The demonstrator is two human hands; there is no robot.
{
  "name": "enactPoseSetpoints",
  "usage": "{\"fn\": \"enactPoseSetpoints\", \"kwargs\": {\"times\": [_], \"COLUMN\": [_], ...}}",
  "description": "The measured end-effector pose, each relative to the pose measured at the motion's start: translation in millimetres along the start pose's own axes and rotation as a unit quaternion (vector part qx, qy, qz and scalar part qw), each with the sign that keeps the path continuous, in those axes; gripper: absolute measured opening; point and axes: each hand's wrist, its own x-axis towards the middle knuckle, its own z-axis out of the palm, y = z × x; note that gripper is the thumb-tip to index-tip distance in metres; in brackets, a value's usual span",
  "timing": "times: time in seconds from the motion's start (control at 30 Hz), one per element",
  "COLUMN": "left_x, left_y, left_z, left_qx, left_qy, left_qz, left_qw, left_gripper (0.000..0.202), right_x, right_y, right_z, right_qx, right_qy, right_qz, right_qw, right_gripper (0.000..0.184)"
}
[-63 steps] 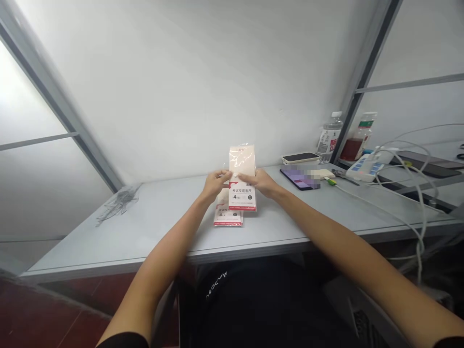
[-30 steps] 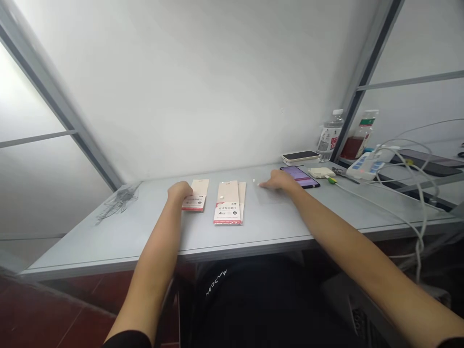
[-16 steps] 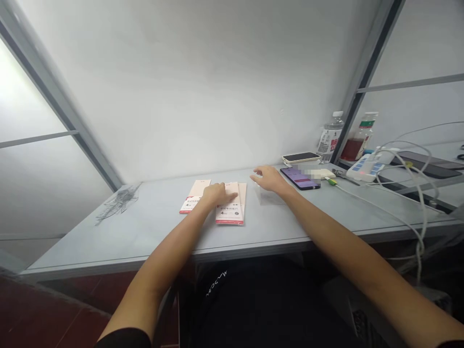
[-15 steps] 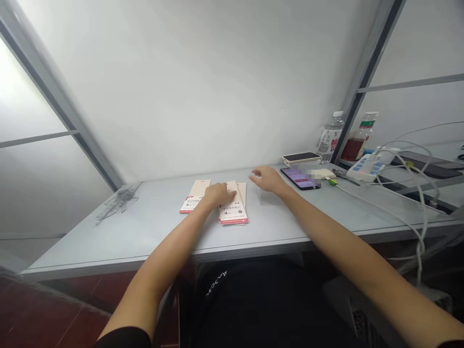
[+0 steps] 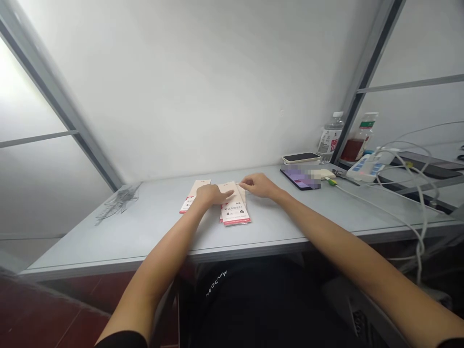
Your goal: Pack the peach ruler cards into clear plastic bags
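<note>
Where two hands (image 5: 209, 194) (image 5: 258, 185) work, at least three packets (image 5: 234, 211) lie.

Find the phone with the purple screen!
In the head view, that phone lies on the desk, right of the right hand, just in front of the pale-edged phone.

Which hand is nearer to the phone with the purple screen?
Right. The right hand is left of the purple-screen phone, not touching; the left hand is farther left, at the stacked ruler-set packets.
</note>
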Motion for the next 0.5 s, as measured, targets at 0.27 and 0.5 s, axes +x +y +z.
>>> {"fn": "enactPoseSetpoints", "kwargs": {"times": [0.27, 0.5], "left_x": [-13.0, -11.1], "left_y": [11.5, 6.5], "left_z": [-5.3, -9.1], "left_qx": [0.006, -0.016], "left_qy": [-0.026, 0.079], "left_qz": [0.043, 0.052], "left_qw": [0.999, 0.995], "left_gripper": [0.027, 0.031], "right_x": [1.0, 4.1], "right_y": [-0.7, -5.9], "right_z": [2.6, 4.8], "right_qx": [0.016, 0.067], "right_qy": [-0.004, 0.061], "right_qz": [0.007, 0.089], "right_qw": [1.0, 0.992], "right_gripper": [0.03, 0.043]}}
